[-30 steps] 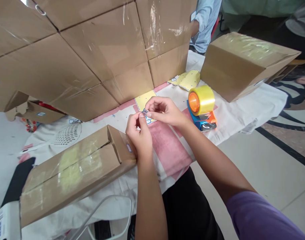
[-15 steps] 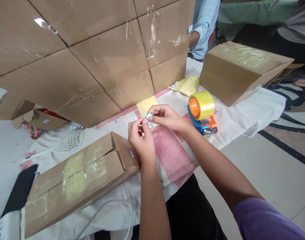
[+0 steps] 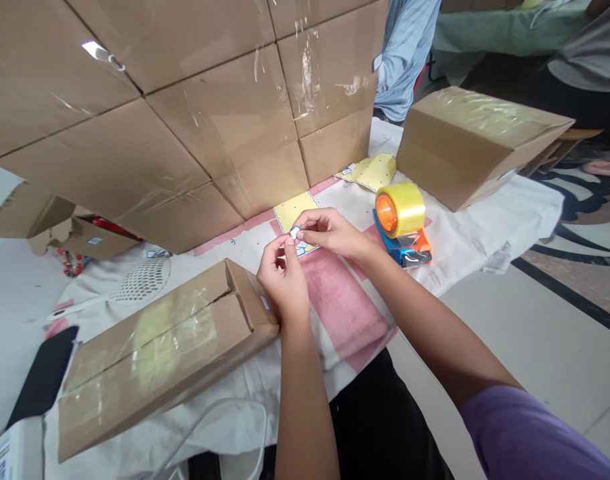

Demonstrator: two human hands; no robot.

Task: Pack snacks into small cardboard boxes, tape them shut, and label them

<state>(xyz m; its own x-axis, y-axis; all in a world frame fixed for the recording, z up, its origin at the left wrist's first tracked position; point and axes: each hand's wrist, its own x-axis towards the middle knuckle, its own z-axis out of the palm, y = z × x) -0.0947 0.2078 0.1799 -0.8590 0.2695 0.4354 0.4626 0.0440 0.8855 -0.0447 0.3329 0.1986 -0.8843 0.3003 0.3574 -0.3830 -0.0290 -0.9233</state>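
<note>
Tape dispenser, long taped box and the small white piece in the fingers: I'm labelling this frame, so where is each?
tape dispenser (image 3: 401,212), head view, on the yellow roll.
long taped box (image 3: 159,353), head view, on its top face.
small white piece (image 3: 295,233), head view, between both hands' fingertips.

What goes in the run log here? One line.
left hand + right hand: pinch sticker | box: by left hand | tape: untouched

A packing area is suggested by stacked sealed cartons (image 3: 185,127), a tape dispenser (image 3: 402,223) and a cloth-covered surface (image 3: 485,227).
</note>
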